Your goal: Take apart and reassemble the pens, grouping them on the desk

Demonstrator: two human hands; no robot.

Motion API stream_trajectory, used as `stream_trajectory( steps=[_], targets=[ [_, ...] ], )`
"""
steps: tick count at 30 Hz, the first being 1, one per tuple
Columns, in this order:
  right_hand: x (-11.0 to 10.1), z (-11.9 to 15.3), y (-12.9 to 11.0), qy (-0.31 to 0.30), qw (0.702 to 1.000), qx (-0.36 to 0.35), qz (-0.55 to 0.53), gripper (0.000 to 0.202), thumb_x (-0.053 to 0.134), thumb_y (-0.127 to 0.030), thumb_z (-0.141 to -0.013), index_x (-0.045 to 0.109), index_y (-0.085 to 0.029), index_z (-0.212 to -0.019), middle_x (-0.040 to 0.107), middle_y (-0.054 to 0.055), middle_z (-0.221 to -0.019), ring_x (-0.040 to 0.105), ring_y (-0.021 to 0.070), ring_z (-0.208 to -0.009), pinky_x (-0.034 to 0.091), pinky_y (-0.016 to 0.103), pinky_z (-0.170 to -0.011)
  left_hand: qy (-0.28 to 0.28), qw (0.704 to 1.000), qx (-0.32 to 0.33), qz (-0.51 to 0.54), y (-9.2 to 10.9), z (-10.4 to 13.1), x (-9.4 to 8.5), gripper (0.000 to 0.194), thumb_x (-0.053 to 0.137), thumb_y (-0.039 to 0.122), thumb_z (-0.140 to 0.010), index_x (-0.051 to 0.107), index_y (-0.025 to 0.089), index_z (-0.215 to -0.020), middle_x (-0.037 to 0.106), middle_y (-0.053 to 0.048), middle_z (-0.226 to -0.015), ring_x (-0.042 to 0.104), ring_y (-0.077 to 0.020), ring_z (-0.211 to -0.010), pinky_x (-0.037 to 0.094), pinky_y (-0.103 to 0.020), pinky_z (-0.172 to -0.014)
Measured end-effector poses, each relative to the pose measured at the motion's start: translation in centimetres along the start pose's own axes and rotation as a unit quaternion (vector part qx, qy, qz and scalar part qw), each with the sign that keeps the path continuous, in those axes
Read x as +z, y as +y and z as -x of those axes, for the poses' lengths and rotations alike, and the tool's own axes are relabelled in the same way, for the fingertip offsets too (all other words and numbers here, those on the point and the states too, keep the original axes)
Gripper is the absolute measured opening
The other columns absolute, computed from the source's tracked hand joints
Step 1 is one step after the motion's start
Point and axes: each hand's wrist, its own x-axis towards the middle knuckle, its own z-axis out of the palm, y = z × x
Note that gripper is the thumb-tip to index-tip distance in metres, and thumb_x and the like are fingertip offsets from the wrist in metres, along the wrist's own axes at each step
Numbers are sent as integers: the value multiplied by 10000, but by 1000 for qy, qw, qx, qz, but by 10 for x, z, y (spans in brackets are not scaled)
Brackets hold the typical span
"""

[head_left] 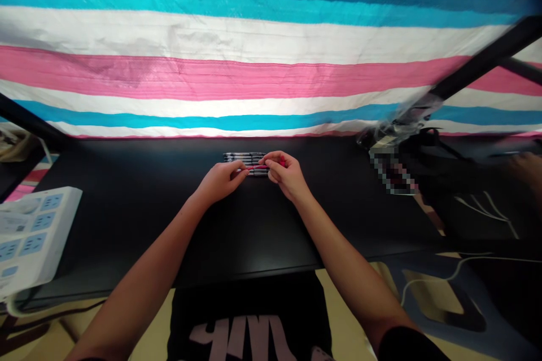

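My left hand point(222, 181) and my right hand point(289, 174) meet over the middle of the black tabletop point(139, 180). Between them runs a thin pinkish-red strand point(257, 167), pinched at both ends by closed fingers. More red shows at the right hand's fingers; the strand's exact kind is too small to make out. Several pens point(243, 156) with clear barrels and dark ends lie side by side under and just beyond the fingers. Both hands cover part of this row, and the strand passes across it lengthwise.
A large white power strip point(63, 220) with blue sockets lies at the table's left edge. At the right, a crumpled clear plastic bag point(409, 118) sits by a black metal bar. A striped sheet point(254, 76) hangs behind the table. Another person's hand point(527, 169) is blurred at far right.
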Motion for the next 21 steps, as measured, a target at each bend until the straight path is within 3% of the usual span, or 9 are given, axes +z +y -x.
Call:
stream_trajectory(
  steps=[21],
  targets=[
    [-1,0,0,-8,1000,2,5,231,814,-357,-772,692,-199,-888,778,40,-866,251,16,-400,257,232,-392,-2,1000,-2,-3,4,-1,-1,272,538,373,-1009,636,191,-833,550,23,-608,499,-133,-539,332,-261,-568]
  ],
)
